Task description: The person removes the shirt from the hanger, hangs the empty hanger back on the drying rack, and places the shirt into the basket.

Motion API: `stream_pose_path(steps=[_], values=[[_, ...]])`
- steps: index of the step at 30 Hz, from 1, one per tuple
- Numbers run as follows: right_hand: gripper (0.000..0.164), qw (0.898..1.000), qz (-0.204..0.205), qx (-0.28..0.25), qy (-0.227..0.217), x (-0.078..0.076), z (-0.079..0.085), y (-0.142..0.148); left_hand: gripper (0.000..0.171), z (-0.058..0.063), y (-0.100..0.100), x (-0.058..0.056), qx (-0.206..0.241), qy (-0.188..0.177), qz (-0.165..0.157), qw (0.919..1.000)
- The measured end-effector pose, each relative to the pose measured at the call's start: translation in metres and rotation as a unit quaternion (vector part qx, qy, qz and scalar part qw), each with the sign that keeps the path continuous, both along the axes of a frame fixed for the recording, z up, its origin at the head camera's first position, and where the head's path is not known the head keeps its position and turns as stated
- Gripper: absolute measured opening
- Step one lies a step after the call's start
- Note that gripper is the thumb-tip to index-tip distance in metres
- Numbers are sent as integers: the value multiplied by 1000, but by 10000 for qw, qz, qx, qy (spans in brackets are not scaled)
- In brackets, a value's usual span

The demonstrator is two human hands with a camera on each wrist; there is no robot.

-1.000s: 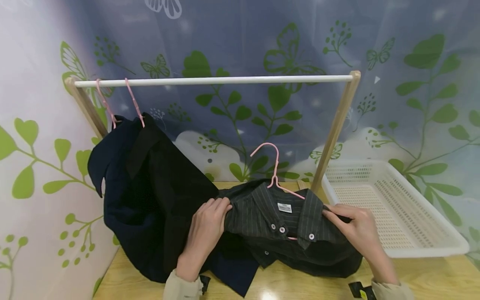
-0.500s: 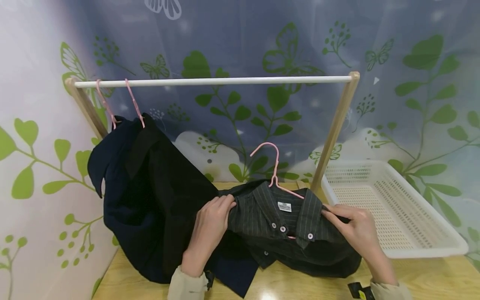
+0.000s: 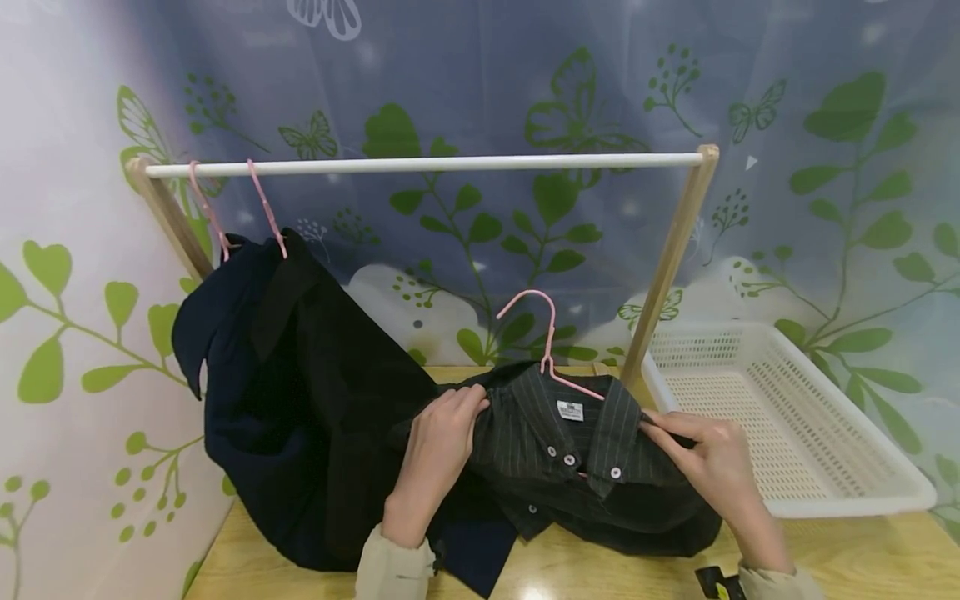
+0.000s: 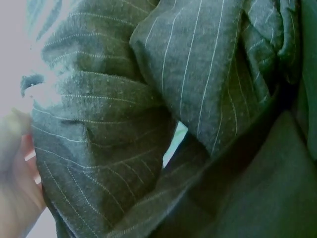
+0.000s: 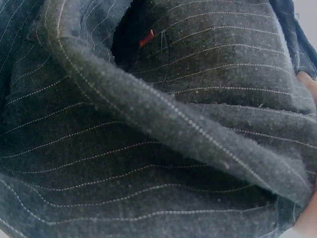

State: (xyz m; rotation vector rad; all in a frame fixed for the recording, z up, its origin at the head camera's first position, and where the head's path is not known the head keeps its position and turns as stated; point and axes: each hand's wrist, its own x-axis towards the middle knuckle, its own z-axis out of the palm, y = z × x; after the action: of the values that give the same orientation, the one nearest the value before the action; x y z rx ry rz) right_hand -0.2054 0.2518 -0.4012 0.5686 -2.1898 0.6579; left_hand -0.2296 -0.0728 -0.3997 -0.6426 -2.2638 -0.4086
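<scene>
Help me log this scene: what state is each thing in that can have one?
Shirt, collar spread open
Shirt's hanger, partly inside the shirt, hook off the rail
Other two hangers, hooked over the rail
Navy garment, hung up
Black garment, hung up
Rack, standing
Basket, right side up
Left hand, gripping the shirt
Right hand, pinching the shirt

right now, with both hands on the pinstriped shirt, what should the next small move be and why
I'd probably nudge the collar of the pinstriped shirt slightly toward the left hand, centring it around the pink hanger. The hook's stem sits off-centre, against the collar side nearer that hand, and the left hand and right hand both grip the shirt near its shoulders.
</scene>
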Motion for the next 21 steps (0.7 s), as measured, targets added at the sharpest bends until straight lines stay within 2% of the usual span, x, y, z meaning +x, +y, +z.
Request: stream_pose_path(steps=[7, 15, 21], values=[[27, 9998, 177, -36, -88, 0, -1, -4, 19, 1, 8, 1, 64, -88, -16, 9999], [32, 9989, 451, -50, 114, -1, -4, -8, 19, 3, 18, 4, 149, -115, -132, 9997], [36, 9961, 805, -209, 299, 1, -4, -16, 17, 5, 21, 6, 234, -118, -222, 9994]])
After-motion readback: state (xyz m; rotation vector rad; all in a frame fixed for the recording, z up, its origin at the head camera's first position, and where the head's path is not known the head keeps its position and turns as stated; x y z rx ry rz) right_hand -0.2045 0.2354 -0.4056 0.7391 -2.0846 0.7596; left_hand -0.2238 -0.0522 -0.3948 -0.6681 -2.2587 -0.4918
